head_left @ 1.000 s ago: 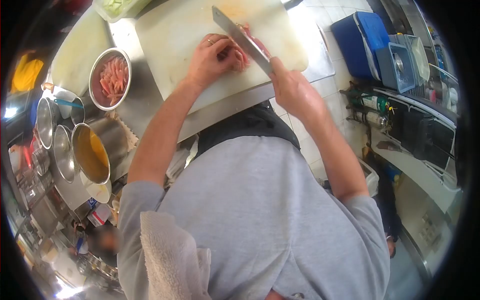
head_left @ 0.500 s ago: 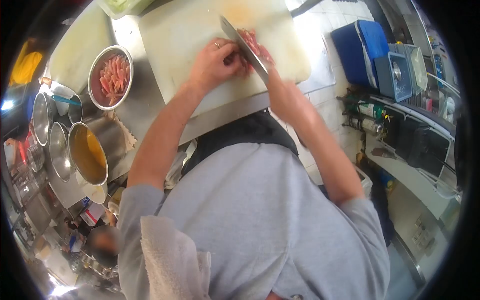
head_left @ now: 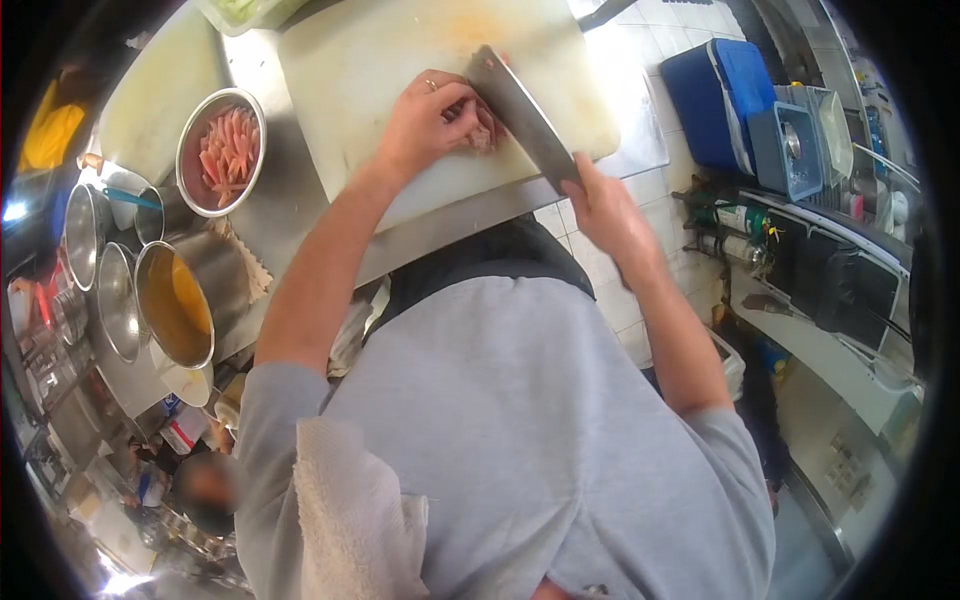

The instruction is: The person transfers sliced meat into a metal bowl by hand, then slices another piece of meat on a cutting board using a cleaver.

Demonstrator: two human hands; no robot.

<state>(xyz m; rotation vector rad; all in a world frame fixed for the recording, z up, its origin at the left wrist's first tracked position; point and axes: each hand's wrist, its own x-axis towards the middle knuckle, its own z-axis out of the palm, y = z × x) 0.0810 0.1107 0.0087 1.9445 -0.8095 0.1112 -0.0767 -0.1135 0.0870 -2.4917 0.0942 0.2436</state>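
Observation:
On the white cutting board (head_left: 350, 60), my left hand (head_left: 425, 120) curls closed around a small bunch of pinkish raw meat (head_left: 482, 135), which sticks out past the fingers. My right hand (head_left: 610, 210) grips the handle of a wide-bladed kitchen knife (head_left: 530, 115). Its blade lies slanted across the board, just right of the meat, with its broad side showing. A few reddish bits show by the blade's far end; anything beneath the blade is hidden. To the left stands a steel bowl (head_left: 183, 160) holding pale pink meat strips (head_left: 230, 150).
Steel pots, one holding yellow-orange liquid (head_left: 190, 300), stand on the counter at left beside another pale board (head_left: 165, 85). A container of something green (head_left: 240, 10) sits at the top. On the right are a blue cooler box (head_left: 705, 110) and a blue bin (head_left: 785, 150).
The knife has moved right and toward me, turning its broad side up. The cut meat that lay right of the blade no longer shows there. My left hand now bunches meat in its fingers.

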